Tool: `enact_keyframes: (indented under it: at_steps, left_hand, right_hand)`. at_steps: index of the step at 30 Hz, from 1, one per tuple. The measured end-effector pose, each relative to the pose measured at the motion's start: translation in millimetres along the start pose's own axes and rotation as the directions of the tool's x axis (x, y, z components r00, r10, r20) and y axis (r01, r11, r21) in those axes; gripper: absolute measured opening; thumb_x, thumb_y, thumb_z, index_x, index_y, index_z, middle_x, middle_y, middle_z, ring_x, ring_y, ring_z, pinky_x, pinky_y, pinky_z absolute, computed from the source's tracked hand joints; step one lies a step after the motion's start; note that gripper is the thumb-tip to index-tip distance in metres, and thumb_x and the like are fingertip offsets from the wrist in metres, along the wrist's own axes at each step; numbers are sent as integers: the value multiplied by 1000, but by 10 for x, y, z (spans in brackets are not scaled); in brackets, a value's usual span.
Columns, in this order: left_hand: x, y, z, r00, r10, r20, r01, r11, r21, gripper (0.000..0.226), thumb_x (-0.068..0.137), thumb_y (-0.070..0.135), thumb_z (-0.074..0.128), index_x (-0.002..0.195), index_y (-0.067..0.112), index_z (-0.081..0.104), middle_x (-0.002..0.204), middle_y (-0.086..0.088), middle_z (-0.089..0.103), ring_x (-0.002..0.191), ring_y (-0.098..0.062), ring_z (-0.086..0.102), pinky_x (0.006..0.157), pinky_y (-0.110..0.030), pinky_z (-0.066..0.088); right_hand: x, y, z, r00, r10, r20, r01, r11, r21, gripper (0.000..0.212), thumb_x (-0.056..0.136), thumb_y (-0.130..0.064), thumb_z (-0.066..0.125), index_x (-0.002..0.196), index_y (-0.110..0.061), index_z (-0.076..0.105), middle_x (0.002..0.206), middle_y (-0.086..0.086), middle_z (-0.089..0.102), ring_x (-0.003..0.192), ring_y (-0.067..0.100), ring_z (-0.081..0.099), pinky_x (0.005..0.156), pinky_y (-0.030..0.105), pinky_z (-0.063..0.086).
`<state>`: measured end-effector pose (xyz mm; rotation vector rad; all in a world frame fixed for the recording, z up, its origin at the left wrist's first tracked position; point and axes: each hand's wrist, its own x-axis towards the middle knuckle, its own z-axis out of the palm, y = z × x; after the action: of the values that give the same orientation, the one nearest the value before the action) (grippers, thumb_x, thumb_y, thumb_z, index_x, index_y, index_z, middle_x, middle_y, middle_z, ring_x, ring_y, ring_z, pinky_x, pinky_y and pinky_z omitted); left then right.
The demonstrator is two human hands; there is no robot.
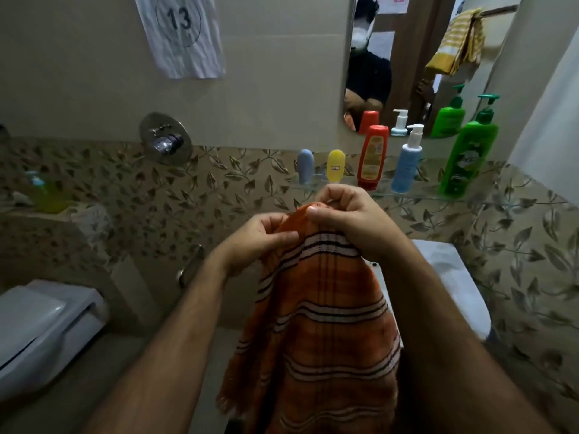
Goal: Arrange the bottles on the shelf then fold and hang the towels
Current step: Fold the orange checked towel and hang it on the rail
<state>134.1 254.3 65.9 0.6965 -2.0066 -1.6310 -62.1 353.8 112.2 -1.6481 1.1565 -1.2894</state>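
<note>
Up front, left hand (260, 239) and right hand (347, 217) pinch the orange towel (319, 324) top edge, cloth hanging below.

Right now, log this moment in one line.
stage: folding | both hands pinch towel top | bottles lined on shelf

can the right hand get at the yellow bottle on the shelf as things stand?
Probably not right now: the right hand pinches the orange towel with the left hand. The yellow bottle stands just beyond it, path unobstructed.
</note>
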Motion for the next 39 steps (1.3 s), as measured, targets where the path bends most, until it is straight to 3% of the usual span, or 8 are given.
enact_keyframes:
  at_steps: [4, 9, 13, 16, 20, 24, 32, 39]
  left_hand:
    - [-27, -585, 343, 964, 74, -254, -101, 990, -93, 23, 83, 28, 72, 93, 7, 70, 83, -4, 70, 73, -12, 64, 65, -22, 51]
    - [-65, -806, 431, 798, 125, -589, -198, 978, -61, 18, 94, 9, 62, 79, 15, 71, 74, 5, 71, 70, -7, 64, 65, -20, 51]
    - [-88, -691, 352, 835, 155, -528, -215, 975, -53, 21, 85, 40, 67, 78, 21, 72, 75, 2, 71, 71, -11, 64, 65, -25, 54]
    - [-41, -619, 317, 845, 156, -511, -193, 981, -20, 31, 78, 51, 73, 82, 21, 74, 79, 0, 74, 75, -13, 67, 70, -28, 55]
    - [-13, -608, 199, 807, 161, -568, -148, 987, 69, 27, 64, 42, 84, 81, 28, 69, 75, 0, 69, 71, -17, 65, 70, -36, 53]
    - [-25, -598, 168, 788, 214, -577, -120, 973, 197, 19, 62, 37, 85, 70, 26, 71, 68, 4, 71, 64, -5, 65, 60, -17, 50]
    - [-56, -545, 130, 670, 484, -563, -291, 869, 400, 14, 75, 22, 81, 72, 27, 68, 90, 0, 67, 90, -14, 63, 83, -28, 49]
    - [-74, -386, 145, 642, 508, -574, -412, 860, 300, 12, 80, 40, 76, 74, 33, 66, 82, 9, 63, 80, -13, 59, 76, -29, 48]
  right_hand:
    - [-36, 210, -6, 994, 69, -81, -58, 989, 138, 7, 90, -11, 67, 85, -10, 62, 82, 14, 66, 76, 25, 64, 71, 34, 56]
    - [-67, 449, -97, 984, 173, -43, -166, 976, 138, 8, 88, -13, 71, 85, -16, 64, 73, 2, 68, 69, 17, 65, 67, 30, 56]
    - [-92, 604, -251, 970, 238, -38, -241, 955, -173, 31, 77, -27, 82, 102, -25, 63, 87, 5, 72, 78, 22, 70, 75, 42, 58]
    - [-136, 648, -276, 965, 251, 70, -218, 925, -312, 58, 66, -36, 87, 110, -40, 51, 100, 3, 70, 87, 16, 70, 78, 30, 58]
    - [-132, 715, -283, 997, 37, -66, -59, 930, -364, 37, 72, -25, 86, 90, -26, 54, 79, -4, 65, 63, 8, 57, 61, 16, 47]
    - [-97, 704, -323, 996, -19, -90, -12, 941, -337, 19, 70, -28, 86, 70, -21, 68, 62, 3, 61, 53, 10, 50, 51, 25, 45]
    - [-49, 569, -273, 996, 60, 62, -34, 933, -359, 11, 81, -29, 78, 76, -23, 71, 66, -15, 62, 59, 0, 53, 56, 16, 45]
    - [-23, 425, -334, 996, -65, 57, 81, 929, -361, 15, 83, -26, 76, 76, -15, 68, 94, -1, 64, 98, 18, 61, 86, 38, 49]
